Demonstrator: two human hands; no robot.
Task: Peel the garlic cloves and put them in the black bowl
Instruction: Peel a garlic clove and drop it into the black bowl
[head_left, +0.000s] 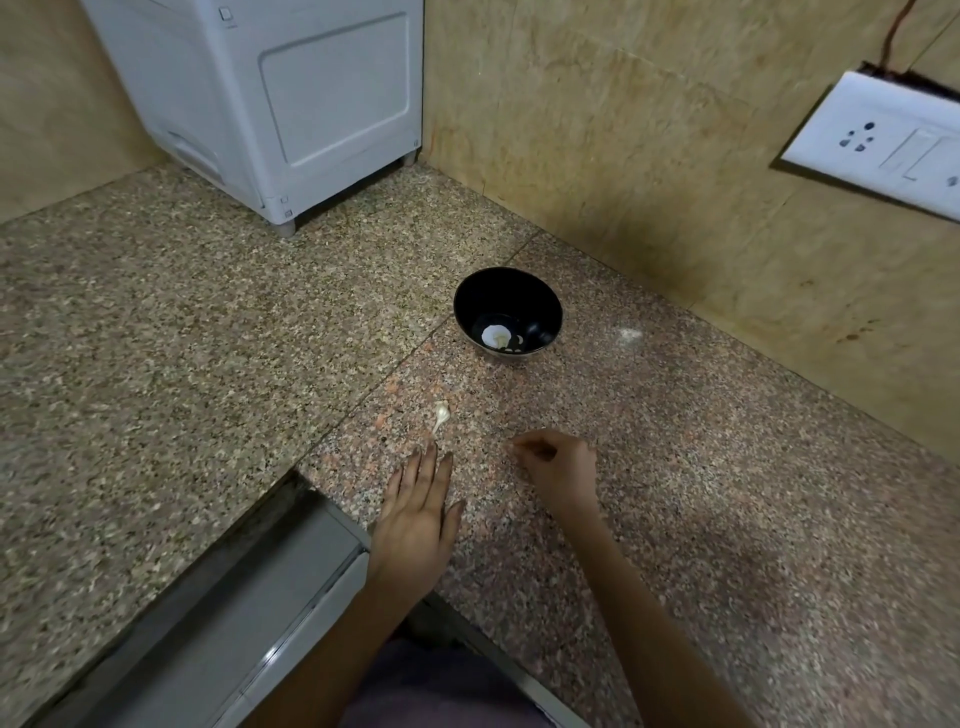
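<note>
A black bowl (508, 310) stands on the speckled granite counter (208, 338), with something pale and white at its bottom. A single pale garlic clove (440, 415) with a thin tail lies on the counter in front of the bowl. My left hand (418, 512) lies flat with straight fingers, its fingertips just short of the clove. My right hand (558, 475) hovers to the right of the clove with its fingers curled inward; nothing shows in its grip.
A white appliance (280, 104) stands in the back corner. Tan stone walls rise behind and to the right, with a white socket plate (883, 140) on the right wall. A grey metal edge (249, 597) runs along the counter's front left.
</note>
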